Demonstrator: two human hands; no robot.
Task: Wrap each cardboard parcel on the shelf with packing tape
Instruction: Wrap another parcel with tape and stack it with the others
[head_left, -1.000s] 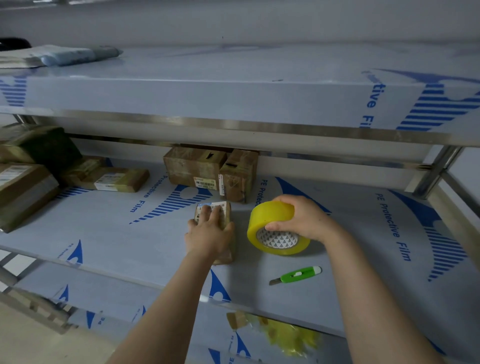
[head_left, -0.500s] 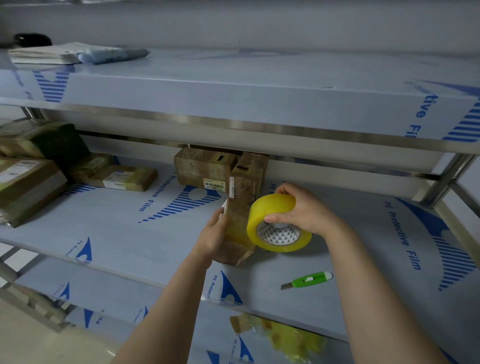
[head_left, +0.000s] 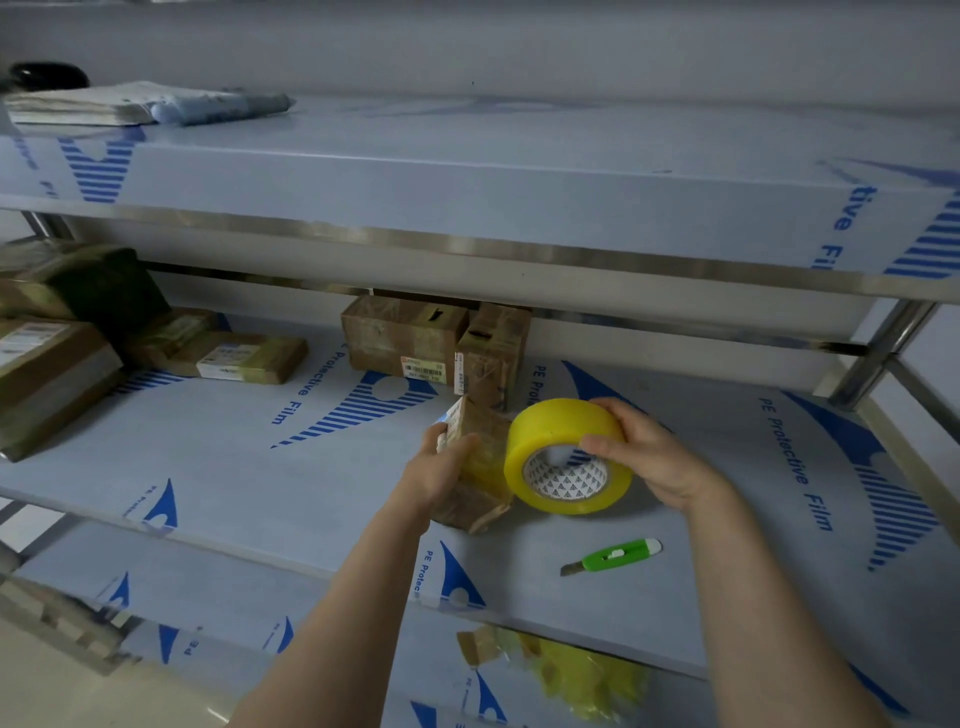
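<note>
Far left, top level: a stack of papers (head_left: 78, 104) lies flat.

Below it, on the middle shelf (head_left: 260, 467), large parcels (head_left: 52, 374) sit piled at the left edge. A flat parcel (head_left: 244, 356) with a white label lies just beside them.

Rear centre of the same shelf: two parcels (head_left: 400, 335) stand side by side and touching, each with a barcode label facing forward.

Centre front: the left hand (head_left: 441, 467) grips a small parcel (head_left: 480, 457). The thumb and fingers are curled round its upper left side. The parcel is tipped up on end and leans to the right, labelled edge uppermost. Its lower corner is at the shelf surface, but contact cannot be confirmed. Glossy tape already covers part of it.

Directly to the right, a yellow tape roll (head_left: 550, 431) is pressed against the parcel's right face, with its open core toward the camera. The right hand (head_left: 649, 452) holds the roll, fingers curled over the top and thumb across the front rim.

Front right of the roll, a green cutter (head_left: 615, 556) lies flat on the shelf, apart from both hands, with its blade end pointing left.

On the lower shelf (head_left: 218, 592), under the cutter, lies a heap of crumpled yellow tape scraps (head_left: 571, 670).
</note>
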